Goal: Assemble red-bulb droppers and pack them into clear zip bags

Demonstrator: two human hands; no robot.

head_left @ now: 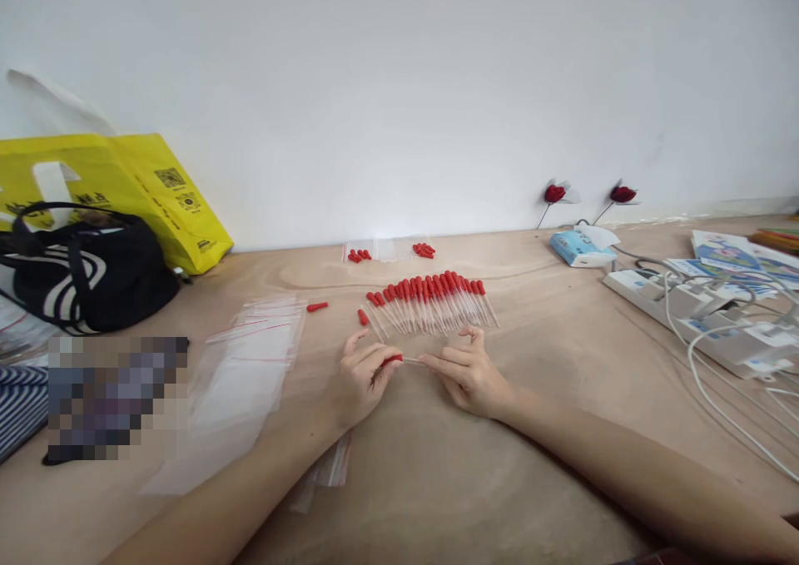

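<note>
Between finger and thumb, my left hand (364, 375) pinches a red rubber bulb (392, 359). A thin clear dropper tube (412, 360) runs from the bulb to my right hand (469, 374), whose fingertips are closed on its other end. Just beyond both hands lies a fanned row of droppers with red bulbs (430, 289), their clear tubes pointing towards me. One loose red bulb (363, 317) rests at the row's left end, and another loose bulb (317, 307) lies farther left.
Clear zip bags (250, 374) are spread at left. By the wall, a bag (390, 250) lies with red bulbs around it. A yellow bag (181, 207) and black bag (100, 274) stand far left; a tissue pack (580, 249) and power strips with cables (717, 332) are right.
</note>
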